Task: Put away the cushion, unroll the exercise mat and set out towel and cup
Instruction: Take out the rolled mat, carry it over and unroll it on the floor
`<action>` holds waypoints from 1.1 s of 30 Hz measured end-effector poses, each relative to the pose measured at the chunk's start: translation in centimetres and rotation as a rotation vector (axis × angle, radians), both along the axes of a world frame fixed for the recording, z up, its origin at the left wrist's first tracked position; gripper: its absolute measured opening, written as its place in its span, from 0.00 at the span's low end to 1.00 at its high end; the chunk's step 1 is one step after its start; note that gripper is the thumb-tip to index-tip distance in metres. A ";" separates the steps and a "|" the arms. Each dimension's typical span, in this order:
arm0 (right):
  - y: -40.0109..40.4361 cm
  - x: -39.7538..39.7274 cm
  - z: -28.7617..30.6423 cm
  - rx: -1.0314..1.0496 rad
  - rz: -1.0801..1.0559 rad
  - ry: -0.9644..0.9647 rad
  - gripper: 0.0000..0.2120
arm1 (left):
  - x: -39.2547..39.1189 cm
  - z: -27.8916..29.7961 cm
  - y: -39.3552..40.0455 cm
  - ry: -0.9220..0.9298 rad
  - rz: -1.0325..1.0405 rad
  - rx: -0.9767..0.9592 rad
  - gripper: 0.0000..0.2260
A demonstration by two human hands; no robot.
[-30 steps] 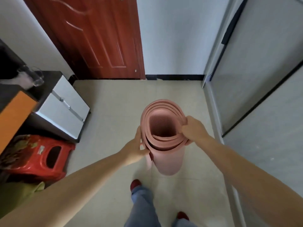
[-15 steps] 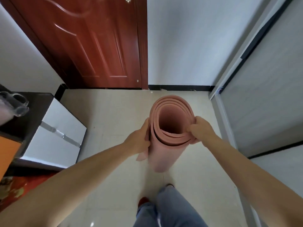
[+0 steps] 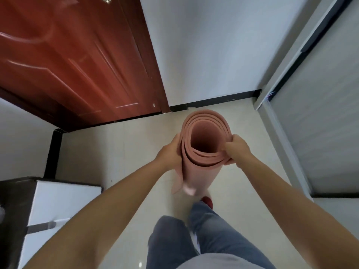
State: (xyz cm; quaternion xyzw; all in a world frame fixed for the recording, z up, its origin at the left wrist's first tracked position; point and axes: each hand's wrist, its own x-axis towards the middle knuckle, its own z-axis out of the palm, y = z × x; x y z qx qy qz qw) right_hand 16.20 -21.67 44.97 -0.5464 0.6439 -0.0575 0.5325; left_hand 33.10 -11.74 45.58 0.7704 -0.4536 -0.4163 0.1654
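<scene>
A rolled pink exercise mat [image 3: 196,171] hangs upright in front of me, its open top end facing the camera and its loose lower corner trailing near my foot. My left hand [image 3: 170,153] presses flat against the roll's left side. My right hand [image 3: 236,147] grips the layered rim on the right, fingers hooked over the edge. Cushion, towel and cup are not in view.
A red-brown door [image 3: 77,61] stands closed ahead on the left, a white wall beside it. A white-fronted dark cabinet [image 3: 56,206] sits at lower left. Grey sliding panels [image 3: 320,113] line the right. Beige floor tiles [image 3: 116,152] lie between them; my legs and red shoe are below.
I have stepped forward toward the door with the mat in both hands. The red stool and the glass on the cabinet have left the view; the view has tilted.
</scene>
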 end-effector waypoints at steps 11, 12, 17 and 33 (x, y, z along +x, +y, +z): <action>-7.5 6.3 -4.5 0.014 -0.187 0.059 0.15 | 7.5 -6.2 -11.6 0.160 -0.012 0.043 0.22; -7.9 6.9 -4.8 0.018 -0.200 0.073 0.16 | 8.2 -6.6 -12.3 0.169 -0.027 0.056 0.22; -11.2 10.2 -7.5 0.086 -0.394 0.111 0.16 | 12.3 -8.1 -19.1 0.104 -0.324 0.179 0.26; -14.5 9.9 -18.5 0.378 -0.775 0.015 0.10 | 11.4 -20.1 -29.2 0.062 -0.510 0.322 0.28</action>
